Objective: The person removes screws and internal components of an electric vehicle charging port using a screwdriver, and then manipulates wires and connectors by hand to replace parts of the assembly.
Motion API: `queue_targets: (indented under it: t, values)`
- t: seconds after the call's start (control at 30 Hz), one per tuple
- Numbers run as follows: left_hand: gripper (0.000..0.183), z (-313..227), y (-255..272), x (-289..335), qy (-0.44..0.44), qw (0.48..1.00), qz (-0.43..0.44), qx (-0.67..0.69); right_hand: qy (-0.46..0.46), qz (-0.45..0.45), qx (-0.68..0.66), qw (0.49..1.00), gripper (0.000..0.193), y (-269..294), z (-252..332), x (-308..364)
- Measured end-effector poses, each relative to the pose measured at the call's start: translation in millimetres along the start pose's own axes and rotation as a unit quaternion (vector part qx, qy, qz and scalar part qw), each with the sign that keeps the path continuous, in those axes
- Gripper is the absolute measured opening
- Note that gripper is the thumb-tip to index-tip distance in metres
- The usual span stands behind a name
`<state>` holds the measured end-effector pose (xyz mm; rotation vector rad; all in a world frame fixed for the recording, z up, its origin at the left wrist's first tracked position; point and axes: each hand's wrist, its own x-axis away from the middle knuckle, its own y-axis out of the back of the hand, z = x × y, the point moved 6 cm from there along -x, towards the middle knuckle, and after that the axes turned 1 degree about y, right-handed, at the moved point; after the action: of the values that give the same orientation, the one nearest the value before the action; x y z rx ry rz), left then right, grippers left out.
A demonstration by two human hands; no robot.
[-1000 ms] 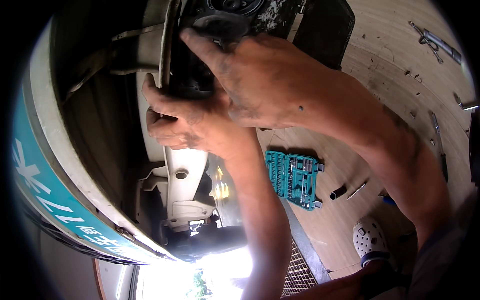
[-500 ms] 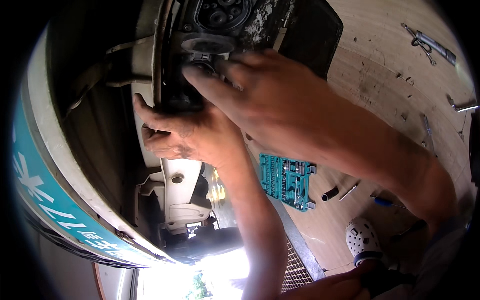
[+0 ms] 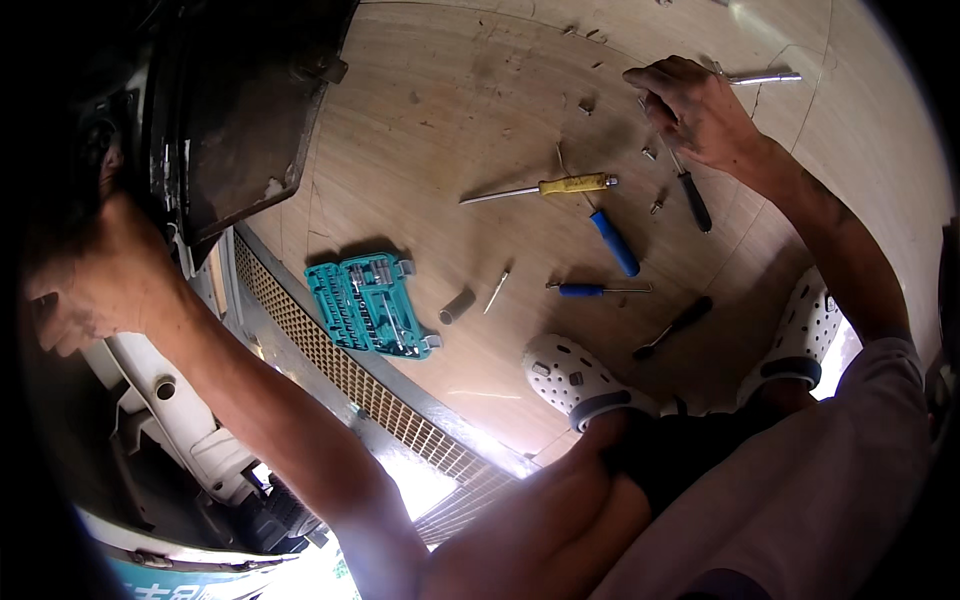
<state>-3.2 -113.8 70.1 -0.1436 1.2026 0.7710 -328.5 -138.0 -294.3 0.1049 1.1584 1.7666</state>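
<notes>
My left hand [image 3: 95, 275] is up against the dark housing on the vehicle at the left. One digit reaches up to a round black fitting [image 3: 98, 145], and the lower fingers are loosely bent and apart; no held object shows. My right hand [image 3: 695, 110] hovers over the floor at the upper right, thumb and fingers curled with a gap between them. Below it lies a thin-shafted, black-handled tool [image 3: 692, 203], its shaft passing near the fingertips. A silver metal tool [image 3: 765, 77] is just beyond the hand.
A teal socket set case [image 3: 375, 310] lies open beside a dark tube [image 3: 457, 306]. Yellow-handled [image 3: 575, 184] and blue-handled [image 3: 615, 243] screwdrivers lie mid-floor. A grating [image 3: 385, 395] runs along the vehicle. A dark panel [image 3: 255, 110] juts out. White clogs [image 3: 575, 375] stand near the tools.
The view has swung right toward the floor. My right hand has left the housing and moved out over the tools at the right. My left hand has stayed at the housing.
</notes>
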Motion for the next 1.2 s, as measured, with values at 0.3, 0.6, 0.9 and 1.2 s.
queue_targets:
  t: [0.3,0.6,0.9,1.2]
  values:
    - [0.109,-6,15,8,-0.029,0.996,-0.063,-0.060,0.122,0.168,-0.005,0.978,0.020,-29,23,38]
    - [0.113,4,14,14,0.043,0.998,-0.045,-0.014,0.241,0.260,0.055,0.933,0.026,-57,38,86]
    - [0.116,-33,23,25,0.077,0.993,0.006,0.092,0.133,0.192,0.034,0.972,0.020,-17,43,60]
    - [0.110,-20,34,14,0.013,0.999,-0.032,0.034,0.041,-0.304,-0.396,0.866,0.020,79,178,-126]
